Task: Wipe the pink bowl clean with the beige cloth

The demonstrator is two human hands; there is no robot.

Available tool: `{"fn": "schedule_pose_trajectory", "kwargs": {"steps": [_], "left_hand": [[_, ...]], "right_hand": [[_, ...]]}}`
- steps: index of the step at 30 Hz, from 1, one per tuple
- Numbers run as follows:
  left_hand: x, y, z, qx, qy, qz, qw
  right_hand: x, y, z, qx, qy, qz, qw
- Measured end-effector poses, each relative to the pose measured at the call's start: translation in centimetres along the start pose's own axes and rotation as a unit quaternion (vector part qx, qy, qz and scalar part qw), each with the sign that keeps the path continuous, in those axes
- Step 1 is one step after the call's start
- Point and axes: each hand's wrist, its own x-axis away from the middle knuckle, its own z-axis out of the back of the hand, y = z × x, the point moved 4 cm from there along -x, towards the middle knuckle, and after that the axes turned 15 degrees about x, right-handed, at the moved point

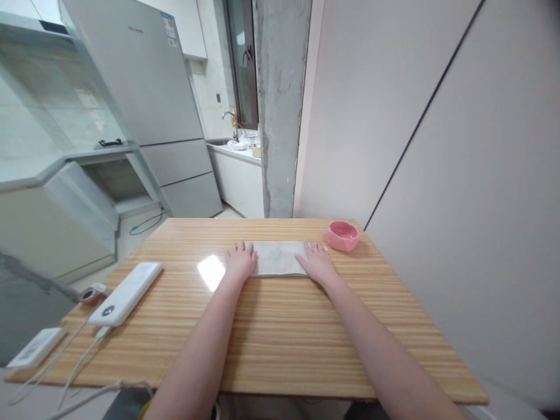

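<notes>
Refrigerator (140, 87): standing beyond the table, top cut off by the upper border of view; the lettering on its door is too small to read. Table (284, 344): wood-grain top, crossed at its near edge by both forearms; what lies below that edge is dark and hard to make out. Sink (219, 142): set in the counter past the far edge, mostly hidden by the low angle; the clutter beside it cannot be sorted.

Cloth (280, 259): pale grey, flat, a rectangular strip lying parallel to the far edge and nearer to it than to the near edge. Both ends are partly covered by hands. Left hand (240, 261): open, palm down on the cloth's left end, fingers spread. Right hand (319, 264): open, palm down on the right end, fingers extended, thumb pointing inward.

White power bank (126, 294): lying along the left edge, cable plugged into its near end. Pink dish (342, 241): near the far right corner, close to the right hand, hollow facing up, its inside the same pink. White block (37, 348): at the near left corner, markings illegible. Brown object (91, 296): on the left edge, partly hidden behind the power bank, identity unclear.
</notes>
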Motion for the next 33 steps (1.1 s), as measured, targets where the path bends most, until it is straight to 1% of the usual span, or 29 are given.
{"fn": "schedule_pose_trajectory", "kwargs": {"steps": [1, 2, 3, 5, 6, 8, 11, 13, 14, 16, 18, 19, 20, 21, 22, 23, 25, 26, 28, 29, 31, 33], "left_hand": [[0.0, -0.6, 0.8, 0.000, 0.028, 0.033, 0.999], [0.0, -1.1, 1.5, 0.005, 0.044, 0.066, 0.997], [0.0, -1.7, 2.0, 0.016, 0.045, 0.094, 0.994], [-0.2, -2.4, 2.3, 0.046, 0.016, 0.128, 0.991], [-0.3, -2.6, 2.2, 0.058, -0.002, 0.132, 0.990], [-0.5, -2.6, 1.8, 0.075, -0.028, 0.119, 0.990], [-0.8, -2.6, 1.6, 0.087, -0.030, 0.088, 0.992], [-0.8, -2.8, 2.3, 0.097, 0.008, 0.087, 0.991], [-0.8, -2.9, 3.0, 0.104, 0.042, 0.090, 0.990], [-0.5, -2.8, 4.4, 0.122, 0.127, 0.086, 0.981], [0.1, -1.6, 5.4, 0.152, 0.201, 0.044, 0.967], [0.5, -0.6, 5.5, 0.172, 0.223, 0.012, 0.959], [0.9, 0.6, 5.3, 0.191, 0.232, -0.024, 0.953], [1.2, 2.0, 4.8, 0.209, 0.227, -0.065, 0.949], [1.5, 3.5, 4.0, 0.221, 0.209, -0.107, 0.947], [1.8, 5.1, 2.9, 0.227, 0.177, -0.153, 0.945], [2.2, 7.7, 0.3, 0.220, 0.085, -0.231, 0.944], [2.3, 8.5, -1.0, 0.209, 0.033, -0.257, 0.943], [2.5, 9.4, -3.0, 0.191, -0.048, -0.287, 0.937], [2.6, 9.5, -3.5, 0.189, -0.071, -0.293, 0.934], [2.8, 9.3, -3.7, 0.202, -0.081, -0.298, 0.929], [3.0, 8.9, -2.9, 0.225, -0.065, -0.293, 0.927]], "right_hand": [[0.1, 0.1, 0.1, 0.001, 0.004, -0.014, 1.000], [0.2, 0.2, 0.3, 0.001, 0.010, -0.027, 1.000], [0.3, 0.2, 0.4, 0.001, 0.017, -0.038, 0.999], [0.3, 0.2, 0.6, -0.001, 0.027, -0.046, 0.999], [0.4, 0.2, 0.6, -0.003, 0.029, -0.046, 0.999], [0.3, 0.2, 0.5, -0.008, 0.029, -0.044, 0.999], [0.1, 0.2, 0.5, -0.021, 0.030, -0.041, 0.998], [0.1, 0.4, 0.7, -0.035, 0.035, -0.038, 0.998], [0.1, 0.4, 0.8, -0.041, 0.037, -0.036, 0.998], [0.1, 0.5, 1.1, -0.052, 0.035, -0.031, 0.998], [0.2, 0.3, 1.2, -0.065, 0.027, -0.028, 0.997], [0.2, 0.1, 1.2, -0.072, 0.022, -0.028, 0.997], [0.2, -0.1, 1.2, -0.079, 0.018, -0.028, 0.996], [0.2, -0.3, 1.1, -0.085, 0.017, -0.027, 0.996], [0.2, -0.5, 1.1, -0.090, 0.017, -0.024, 0.996], [0.1, -0.7, 1.1, -0.094, 0.017, -0.020, 0.995], [-0.1, -0.8, 1.0, -0.105, 0.020, -0.010, 0.994], [-0.2, -0.8, 1.0, -0.113, 0.025, -0.007, 0.993], [-0.5, -0.4, 1.1, -0.139, 0.039, -0.010, 0.990], [-0.6, -0.1, 1.2, -0.154, 0.049, -0.016, 0.987], [-0.8, 0.4, 1.4, -0.185, 0.078, -0.034, 0.979], [-0.8, 0.5, 1.8, -0.210, 0.120, -0.037, 0.970]]}}
